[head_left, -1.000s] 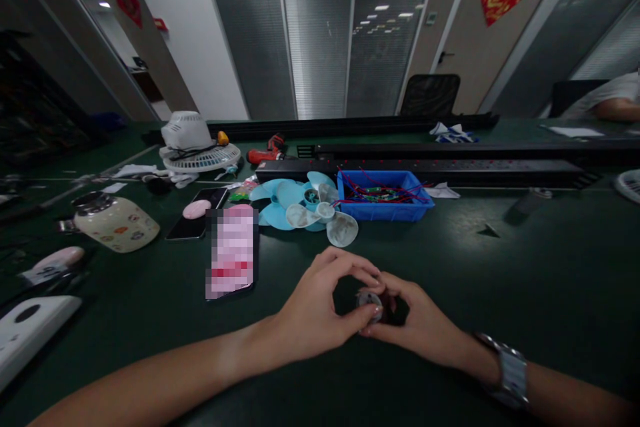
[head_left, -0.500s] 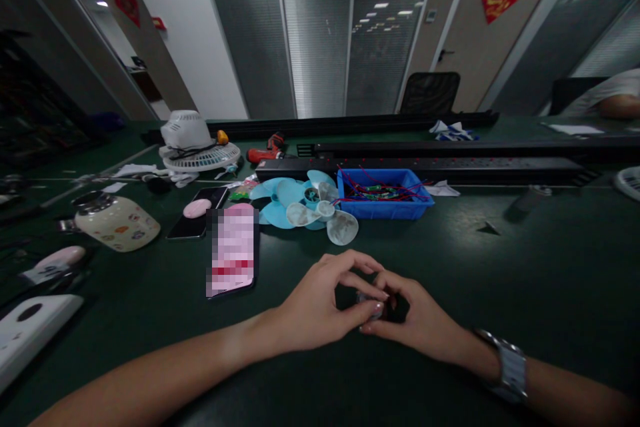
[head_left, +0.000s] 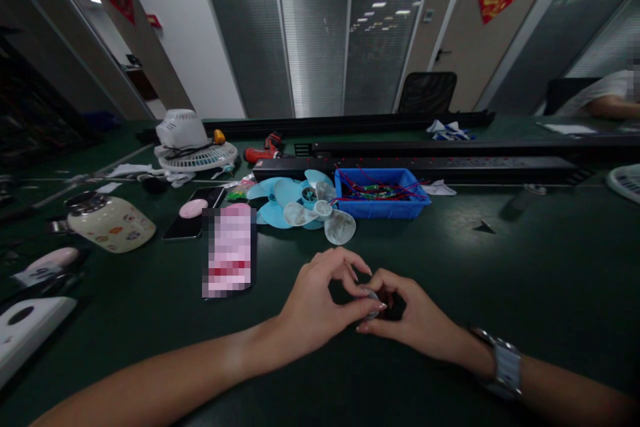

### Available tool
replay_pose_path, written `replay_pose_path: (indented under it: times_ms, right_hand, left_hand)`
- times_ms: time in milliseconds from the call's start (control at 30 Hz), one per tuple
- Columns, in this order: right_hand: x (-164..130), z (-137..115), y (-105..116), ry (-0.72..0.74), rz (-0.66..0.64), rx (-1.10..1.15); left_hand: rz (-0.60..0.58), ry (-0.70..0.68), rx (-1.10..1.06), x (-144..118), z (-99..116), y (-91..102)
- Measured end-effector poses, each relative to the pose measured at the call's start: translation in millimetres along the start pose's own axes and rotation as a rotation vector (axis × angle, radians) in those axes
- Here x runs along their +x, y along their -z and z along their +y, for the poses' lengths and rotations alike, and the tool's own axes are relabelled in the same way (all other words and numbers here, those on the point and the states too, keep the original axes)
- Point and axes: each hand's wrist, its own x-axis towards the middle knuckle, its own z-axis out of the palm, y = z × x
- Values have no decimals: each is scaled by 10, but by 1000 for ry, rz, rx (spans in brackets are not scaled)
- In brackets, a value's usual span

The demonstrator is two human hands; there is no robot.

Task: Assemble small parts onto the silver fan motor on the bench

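Note:
Over the near middle of the table, my left hand (head_left: pixel 313 303) pinches a small grey, rounded piece (head_left: pixel 373 295) between thumb and fingertips. The piece is mostly covered, so its kind is unclear. My right hand (head_left: pixel 420 312) meets it from the other side, fingers curled and thumb reaching under my left thumb. Whatever those curled fingers grip is hidden. Just beyond the hands lie light-blue fan blades (head_left: pixel 280 195) and a grey-white fan blade (head_left: pixel 340 227) on top of them.
A blue bin (head_left: pixel 383 208) of wires stands behind the hands. Left are a phone with a pink screen (head_left: pixel 230 247), a cream kettle-like jug (head_left: pixel 113 223) and a white fan part (head_left: pixel 183 133). Black metal rails (head_left: pixel 440 169) cross the back. Another person's arm (head_left: pixel 607 107) shows far right.
The fingers of my left hand have shifted slightly on the grey piece, which shows a little more. Its upper fingers have drawn back from my right hand. The whole view has moved slightly.

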Motion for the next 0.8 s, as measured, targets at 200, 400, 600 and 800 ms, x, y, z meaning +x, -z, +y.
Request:
replay_pose_path:
  times_ms: [200, 400, 600, 800]
  right_hand:
    - [-5, 6, -2, -3, -2, 11]
    - [-5, -2, -3, -13, 5, 12]
    - [10, -23, 2, -39, -10, -7]
    - [6, -17, 1, -69, -20, -13]
  left_hand:
    - [19, -3, -54, -4, -15, -25]
    - [2, -89, -48, 4, 25, 16]
    - [148, -21, -61, -92, 20, 154]
    - [85, 232, -24, -369, -326, 335]
